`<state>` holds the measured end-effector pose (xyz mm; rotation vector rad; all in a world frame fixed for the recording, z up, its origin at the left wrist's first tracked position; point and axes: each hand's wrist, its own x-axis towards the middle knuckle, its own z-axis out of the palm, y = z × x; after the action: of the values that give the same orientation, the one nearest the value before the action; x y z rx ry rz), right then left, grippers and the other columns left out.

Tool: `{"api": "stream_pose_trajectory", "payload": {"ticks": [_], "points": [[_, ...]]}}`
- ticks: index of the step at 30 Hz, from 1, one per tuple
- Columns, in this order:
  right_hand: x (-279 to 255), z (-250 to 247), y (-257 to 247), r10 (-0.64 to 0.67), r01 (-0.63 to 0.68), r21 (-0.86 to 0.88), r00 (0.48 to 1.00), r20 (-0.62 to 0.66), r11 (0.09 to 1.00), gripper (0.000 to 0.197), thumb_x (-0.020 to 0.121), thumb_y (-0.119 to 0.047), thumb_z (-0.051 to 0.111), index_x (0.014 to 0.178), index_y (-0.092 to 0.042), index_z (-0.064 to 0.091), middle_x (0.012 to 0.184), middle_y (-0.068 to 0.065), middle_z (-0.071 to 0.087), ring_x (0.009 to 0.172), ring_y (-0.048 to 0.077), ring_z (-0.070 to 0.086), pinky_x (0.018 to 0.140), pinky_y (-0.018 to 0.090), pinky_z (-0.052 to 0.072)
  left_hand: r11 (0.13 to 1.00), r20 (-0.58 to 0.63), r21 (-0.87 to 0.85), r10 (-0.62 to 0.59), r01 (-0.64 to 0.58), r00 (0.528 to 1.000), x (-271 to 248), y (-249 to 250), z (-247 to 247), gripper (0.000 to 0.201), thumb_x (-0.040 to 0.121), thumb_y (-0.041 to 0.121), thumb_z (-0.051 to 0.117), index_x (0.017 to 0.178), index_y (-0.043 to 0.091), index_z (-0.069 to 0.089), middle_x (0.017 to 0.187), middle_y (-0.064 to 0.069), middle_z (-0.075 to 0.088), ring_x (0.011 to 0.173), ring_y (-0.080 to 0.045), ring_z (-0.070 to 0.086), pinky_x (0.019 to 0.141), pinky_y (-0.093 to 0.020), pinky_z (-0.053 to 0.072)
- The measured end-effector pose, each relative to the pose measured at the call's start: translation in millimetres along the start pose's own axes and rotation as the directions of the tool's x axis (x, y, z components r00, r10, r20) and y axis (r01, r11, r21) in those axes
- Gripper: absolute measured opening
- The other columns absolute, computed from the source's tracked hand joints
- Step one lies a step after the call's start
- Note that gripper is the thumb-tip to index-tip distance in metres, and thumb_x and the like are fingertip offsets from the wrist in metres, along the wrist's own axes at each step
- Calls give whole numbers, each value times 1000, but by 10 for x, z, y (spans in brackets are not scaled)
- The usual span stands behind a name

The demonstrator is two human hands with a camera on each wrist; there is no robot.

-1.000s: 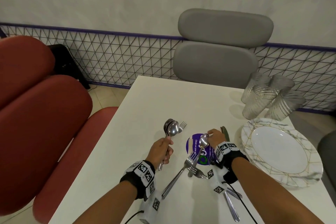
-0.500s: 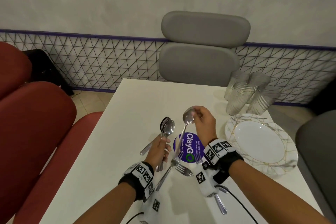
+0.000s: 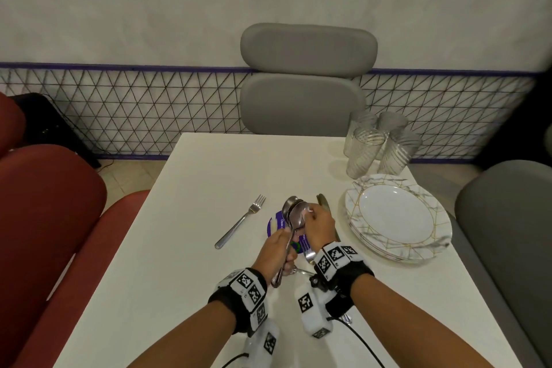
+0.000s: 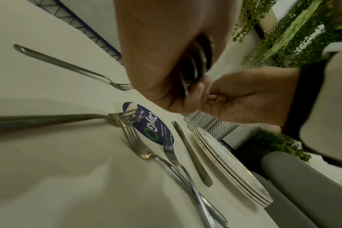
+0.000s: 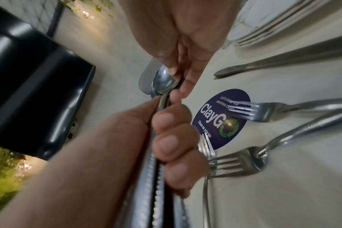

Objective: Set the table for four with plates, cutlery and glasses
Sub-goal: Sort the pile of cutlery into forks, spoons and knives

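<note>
My left hand (image 3: pixel 276 251) grips a bundle of spoons (image 3: pixel 294 212) by their handles, bowls pointing up and away, above the white table (image 3: pixel 185 248). My right hand (image 3: pixel 316 222) pinches the bowl of the top spoon (image 5: pixel 162 83), which lies against the bundle. One fork (image 3: pixel 242 221) lies alone to the left of the hands. More forks (image 4: pixel 142 148) lie crossed beneath the hands, by a table knife (image 4: pixel 191 154). A stack of marbled plates (image 3: pixel 397 218) sits at the right, with several ribbed glasses (image 3: pixel 379 143) behind it.
A round purple ClayGo sticker (image 5: pixel 223 117) is on the table under the hands. A grey chair (image 3: pixel 304 78) stands at the far end and another grey seat (image 3: pixel 507 218) at the right. Red seats (image 3: pixel 44 203) line the left side.
My right hand lifted a spoon off the table and brought it against the bundle in my left hand. A fork left the left hand's bundle and now lies on the table to the left.
</note>
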<state>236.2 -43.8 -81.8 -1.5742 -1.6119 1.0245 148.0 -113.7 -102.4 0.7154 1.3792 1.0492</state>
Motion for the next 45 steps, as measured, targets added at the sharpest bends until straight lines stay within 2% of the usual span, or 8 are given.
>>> {"api": "stream_pose_trajectory", "payload": {"ticks": [7,11,20,24,28,35,43,45], "points": [[57,-87,48,74,-65,180,996,-44,981,25,92,-3,46,111,-2,63,100,15,68,72,27,62,60,13,52,997,47,29,-67,65,997,-106,33,-12,35,99,40,35,88,12,51,45,2,44,33,-10,35,37,-14,28],[23,-34,48,117,-120,246,993,27,962,19,91,-7,51,87,-17,66,97,20,68,83,39,66,83,54,53,997,68,26,-77,76,995,-135,61,-27,44,99,45,33,80,9,49,42,0,44,29,-11,38,34,-14,32],[45,-79,-19,136,-151,274,988,73,950,24,92,-6,50,71,-14,61,71,12,64,53,28,59,72,48,53,993,75,118,-33,24,997,-123,118,-99,52,97,52,30,87,7,55,48,-4,52,36,-17,50,37,-20,42],[28,15,-19,110,-120,141,991,80,983,24,93,-12,47,95,4,65,92,24,66,86,42,65,82,53,52,993,89,87,-93,85,992,-114,129,-23,50,94,58,31,77,13,44,43,1,39,30,-11,33,35,-14,34],[-37,-40,-141,84,-100,92,983,164,991,45,96,-26,45,139,-12,39,115,7,50,115,28,53,101,39,43,986,125,129,-117,100,985,-98,87,-33,46,96,53,31,70,16,38,41,2,37,27,-9,30,33,-12,30],[104,27,-80,109,-119,37,975,192,992,3,88,-12,55,88,-13,58,90,7,61,96,32,62,87,45,53,976,136,201,-115,86,984,-62,77,0,42,98,47,31,73,16,40,39,6,37,30,-7,31,33,-14,30],[187,-38,-76,92,-111,145,987,131,983,63,86,-21,63,138,-7,32,111,11,55,105,29,58,96,40,48,971,97,215,-124,101,988,9,-12,-31,38,99,41,33,68,19,30,49,5,30,36,-5,23,38,-15,21],[169,-17,-4,186,-217,218,971,152,952,62,81,-19,69,131,-3,35,106,14,57,84,27,62,79,40,55,978,67,181,-114,100,991,43,-1,-18,38,100,41,31,68,19,27,48,6,27,36,-5,21,38,-14,19]]}}
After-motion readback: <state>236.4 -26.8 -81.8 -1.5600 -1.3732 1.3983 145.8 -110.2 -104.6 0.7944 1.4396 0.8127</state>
